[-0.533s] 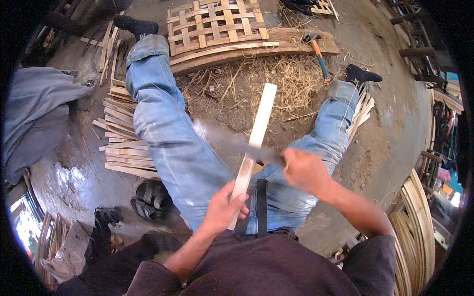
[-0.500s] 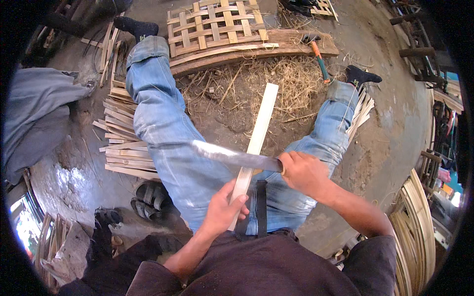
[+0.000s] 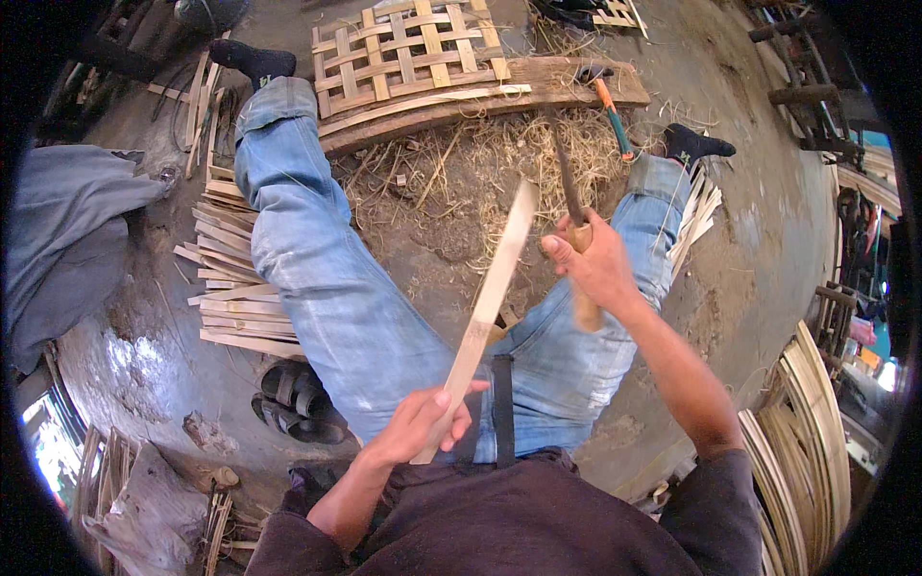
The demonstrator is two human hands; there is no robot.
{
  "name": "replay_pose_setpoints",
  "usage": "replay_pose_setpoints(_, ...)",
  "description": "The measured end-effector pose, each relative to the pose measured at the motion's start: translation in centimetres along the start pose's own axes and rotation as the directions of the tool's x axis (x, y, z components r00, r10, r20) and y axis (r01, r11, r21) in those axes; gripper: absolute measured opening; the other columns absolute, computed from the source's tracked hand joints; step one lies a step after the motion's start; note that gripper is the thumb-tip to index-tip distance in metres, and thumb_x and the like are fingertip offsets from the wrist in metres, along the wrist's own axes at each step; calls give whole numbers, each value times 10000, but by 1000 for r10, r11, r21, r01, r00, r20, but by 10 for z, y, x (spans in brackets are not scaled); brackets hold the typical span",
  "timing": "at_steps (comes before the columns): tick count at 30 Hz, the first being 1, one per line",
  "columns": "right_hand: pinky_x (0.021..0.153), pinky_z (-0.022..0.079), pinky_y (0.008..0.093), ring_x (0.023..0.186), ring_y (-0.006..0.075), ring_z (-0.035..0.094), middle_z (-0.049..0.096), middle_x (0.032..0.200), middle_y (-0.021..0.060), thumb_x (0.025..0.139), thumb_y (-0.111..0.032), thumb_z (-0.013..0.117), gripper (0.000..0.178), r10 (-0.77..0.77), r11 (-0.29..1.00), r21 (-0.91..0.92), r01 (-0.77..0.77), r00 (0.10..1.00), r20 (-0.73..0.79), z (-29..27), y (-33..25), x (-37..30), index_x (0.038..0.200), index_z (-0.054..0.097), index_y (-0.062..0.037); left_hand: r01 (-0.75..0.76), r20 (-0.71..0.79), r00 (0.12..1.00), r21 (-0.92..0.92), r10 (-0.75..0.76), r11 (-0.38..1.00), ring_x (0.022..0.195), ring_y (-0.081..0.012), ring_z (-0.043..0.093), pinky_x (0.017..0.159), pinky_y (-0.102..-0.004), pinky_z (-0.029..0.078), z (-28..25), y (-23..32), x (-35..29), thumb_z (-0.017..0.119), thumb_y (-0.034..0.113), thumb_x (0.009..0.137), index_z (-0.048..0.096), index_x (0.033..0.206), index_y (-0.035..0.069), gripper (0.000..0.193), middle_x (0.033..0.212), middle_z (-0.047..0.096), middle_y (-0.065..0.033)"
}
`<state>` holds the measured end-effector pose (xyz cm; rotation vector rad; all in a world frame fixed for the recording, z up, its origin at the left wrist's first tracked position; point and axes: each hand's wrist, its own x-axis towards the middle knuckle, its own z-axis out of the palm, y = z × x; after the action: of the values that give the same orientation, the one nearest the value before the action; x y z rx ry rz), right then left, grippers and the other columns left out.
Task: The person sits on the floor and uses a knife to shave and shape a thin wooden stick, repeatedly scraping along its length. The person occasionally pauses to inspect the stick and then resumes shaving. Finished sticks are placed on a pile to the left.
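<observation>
My left hand (image 3: 415, 424) is closed around the lower end of a flat, pale bamboo strip (image 3: 492, 298), which slants up and away between my spread legs. In my right hand (image 3: 603, 261), to the right of the strip, is a long knife with a wooden handle (image 3: 587, 312). Its dark, narrow blade (image 3: 565, 173) points away from me, seen nearly edge-on and apart from the strip. The butt of the handle sticks out below my fingers, slightly blurred.
Beyond my feet a woven lattice of strips (image 3: 408, 58) rests on a thick wooden plank (image 3: 423, 115). A hammer (image 3: 612, 115) leans there, near curly shavings (image 3: 490, 144). Split strips (image 3: 245, 317) lie beside my left leg, sandals (image 3: 293, 398) nearby. Long strips (image 3: 802, 451) are stacked right.
The knife has left the strip; my right hand has moved up and away, turning the blade from pointing left to pointing away. My left hand still holds the strip, its upper end slightly lower.
</observation>
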<state>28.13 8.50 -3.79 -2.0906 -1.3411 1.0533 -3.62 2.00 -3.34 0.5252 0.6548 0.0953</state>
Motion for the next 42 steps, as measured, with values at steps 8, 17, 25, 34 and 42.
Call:
replay_pose_setpoints(8, 726, 533, 311, 759, 169, 655, 677, 875, 135, 756, -207, 777, 447, 43, 905, 424, -34, 999, -10, 69, -20, -18, 1099, 577, -1, 52, -442, 892, 295, 88, 954, 844, -175, 627, 727, -286, 507, 30, 20, 18, 471, 168, 978, 433, 1376, 13, 429, 1037, 631, -109)
replay_pose_setpoints(17, 645, 523, 452, 754, 370, 651, 648, 865, 151, 778, -139, 699, 251, -278, 657, -629, 416, 909, 312, 7, -5, -51, 972, 566, -50, -83, -373, 888, 447, 270, 891, 870, -201, 604, 829, -335, 470, 19, 9, 20, 451, 295, 1002, 530, 1262, -14, 411, 914, 622, -100)
replay_pose_setpoints(25, 612, 528, 464, 726, 349, 655, 620, 818, 156, 807, -115, 580, 152, -278, 714, -609, 346, 938, 207, -13, -12, -20, 923, 514, -42, -59, -321, 942, 128, 98, 990, 680, -91, 565, 615, -254, 496, 11, 22, 3, 351, 341, 1053, 540, 1265, 9, 437, 819, 595, -36)
replay_pose_setpoints(34, 597, 517, 483, 703, 399, 636, 613, 788, 199, 817, -111, 577, 151, -221, 784, -499, 370, 917, 333, 8, -25, -42, 904, 503, -11, -9, -342, 935, 240, 93, 971, 619, -96, 576, 594, -253, 499, 10, 16, -3, 356, 318, 1053, 562, 1218, 5, 409, 769, 601, -41)
replay_pose_setpoints(42, 607, 532, 485, 710, 411, 638, 624, 810, 216, 821, -122, 574, 163, -129, 843, -491, 219, 969, 211, -7, -11, -15, 917, 490, -21, -70, -321, 937, 214, 138, 974, 673, -112, 595, 608, -262, 516, 12, 11, -7, 367, 300, 1049, 540, 1259, 7, 400, 858, 602, -72)
